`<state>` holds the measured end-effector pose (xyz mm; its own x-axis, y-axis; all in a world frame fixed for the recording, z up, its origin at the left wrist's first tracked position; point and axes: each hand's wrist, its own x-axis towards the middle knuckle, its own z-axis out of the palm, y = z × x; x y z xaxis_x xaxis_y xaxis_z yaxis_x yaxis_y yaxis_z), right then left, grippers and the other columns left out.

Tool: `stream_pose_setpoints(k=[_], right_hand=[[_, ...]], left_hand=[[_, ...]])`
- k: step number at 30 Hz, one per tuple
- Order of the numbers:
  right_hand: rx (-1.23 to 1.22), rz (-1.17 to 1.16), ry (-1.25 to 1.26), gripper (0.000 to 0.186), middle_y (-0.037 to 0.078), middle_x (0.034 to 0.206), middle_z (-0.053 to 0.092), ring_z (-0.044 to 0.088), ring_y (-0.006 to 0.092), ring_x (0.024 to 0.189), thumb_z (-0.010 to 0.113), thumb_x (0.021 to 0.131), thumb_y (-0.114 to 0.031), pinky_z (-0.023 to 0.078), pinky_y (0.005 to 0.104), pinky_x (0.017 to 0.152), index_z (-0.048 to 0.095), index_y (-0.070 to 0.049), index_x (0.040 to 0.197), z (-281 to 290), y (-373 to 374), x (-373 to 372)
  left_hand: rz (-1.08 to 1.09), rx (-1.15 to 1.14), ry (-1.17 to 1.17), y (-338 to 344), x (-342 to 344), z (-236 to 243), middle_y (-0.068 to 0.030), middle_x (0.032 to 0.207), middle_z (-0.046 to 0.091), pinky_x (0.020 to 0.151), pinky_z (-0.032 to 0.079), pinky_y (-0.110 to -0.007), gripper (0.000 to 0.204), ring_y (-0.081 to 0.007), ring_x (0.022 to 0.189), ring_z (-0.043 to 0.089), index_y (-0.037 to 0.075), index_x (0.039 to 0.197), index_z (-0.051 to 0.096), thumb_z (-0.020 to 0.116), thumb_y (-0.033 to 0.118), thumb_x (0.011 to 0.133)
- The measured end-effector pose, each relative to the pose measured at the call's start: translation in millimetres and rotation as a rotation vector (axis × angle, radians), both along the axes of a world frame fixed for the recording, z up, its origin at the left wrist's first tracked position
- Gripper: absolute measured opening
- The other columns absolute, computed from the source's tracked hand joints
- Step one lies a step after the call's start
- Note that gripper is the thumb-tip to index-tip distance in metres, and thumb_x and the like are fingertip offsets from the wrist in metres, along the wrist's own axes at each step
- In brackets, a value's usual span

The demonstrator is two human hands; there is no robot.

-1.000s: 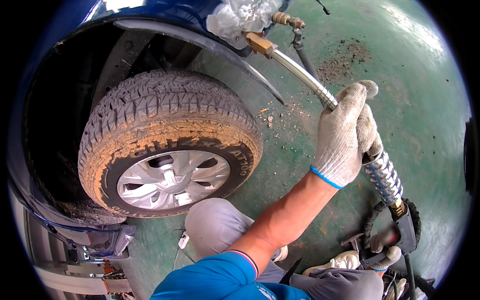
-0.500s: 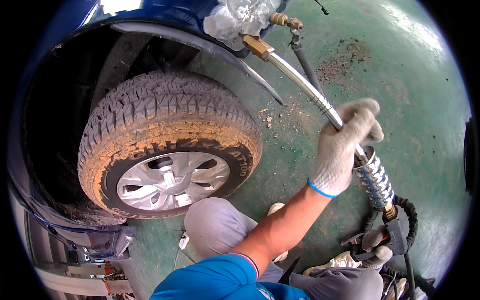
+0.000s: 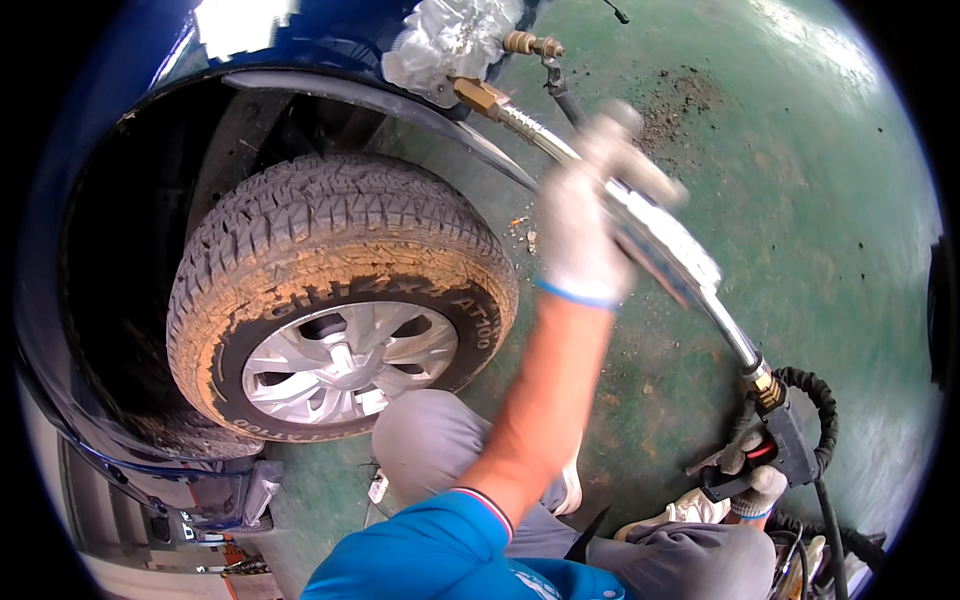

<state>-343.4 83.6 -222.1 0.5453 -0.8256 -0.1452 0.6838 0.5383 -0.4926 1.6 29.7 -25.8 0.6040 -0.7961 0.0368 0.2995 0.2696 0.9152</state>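
Now gripping a long metal lance (image 3: 650, 235) mid-shaft with the left hand (image 3: 585, 225), gloved in white with a blue cuff, fingers wrapped tight around the tube; blurred, so finer detail of the fingers not telling. Running slantwise from upper left to lower right, with the brass tip (image 3: 480, 97) lying against the blue car body (image 3: 150, 100) just above the wheel arch, beside a crumpled clear plastic wrap (image 3: 445, 40) stuck on the panel. Holding the black trigger handle (image 3: 775, 445) at the lower end with the right hand (image 3: 750, 480), also gloved, fingers closed about the handle and a red lever showing between them. Looping away from that handle, a black ribbed hose (image 3: 820, 420), trailing toward the lower edge. Sitting left of the lance, a muddy tyre (image 3: 330, 250) on a silver rim (image 3: 345, 360), with raised lettering on the sidewall caked in brown dirt. Crouching over a green floor (image 3: 820, 200), grey-trousered knee (image 3: 435, 445) near the tyre, blue sleeve at the bottom. Lying on the floor beyond the lance, a patch of dark dirt (image 3: 680, 105).
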Motion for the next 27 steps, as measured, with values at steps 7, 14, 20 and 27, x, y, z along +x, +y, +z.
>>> stream_pose_setpoints(k=[7,14,20,27], right_hand=[[0.012,-0.007,0.012,0.043,0.010,0.060,0.057,0.054,0.0200,0.048,0.082,0.072,-0.030,0.041,0.0292,0.046,0.059,0.004,0.086,6,2,1],[-0.014,-0.037,0.057,0.043,0.009,0.059,0.056,0.052,0.0191,0.047,0.081,0.073,-0.030,0.040,0.0288,0.045,0.059,0.004,0.087,3,-6,-2],[-0.002,-0.013,0.039,0.043,0.009,0.058,0.055,0.052,0.0183,0.045,0.081,0.073,-0.030,0.040,0.0284,0.044,0.059,0.003,0.087,-5,-7,1],[0.006,-0.008,0.078,0.043,0.008,0.057,0.055,0.051,0.0174,0.044,0.081,0.073,-0.030,0.039,0.0280,0.042,0.060,0.003,0.088,-13,-15,-2]], left_hand=[[-0.095,0.005,0.210,18,-71,-38,-0.0066,0.076,0.067,0.067,0.057,-0.032,0.024,-0.0155,0.069,0.067,0.002,0.117,0.061,0.059,0.018,0.099],[-0.236,-0.085,0.471,4,-36,-19,0.0042,0.056,0.041,0.049,0.042,-0.028,0.037,-0.0078,0.048,0.042,0.011,0.092,0.059,0.049,0.044,0.104],[-0.708,-0.720,0.653,-2,-26,-24,0.0049,0.048,0.025,0.031,0.023,-0.029,0.052,-0.0098,0.034,0.020,0.013,0.071,0.041,0.034,0.050,0.107],[0.114,0.040,0.478,-10,-55,0,0.0065,0.055,0.028,0.044,0.031,-0.028,0.043,-0.0085,0.045,0.028,0.006,0.091,0.058,0.051,0.047,0.103]])
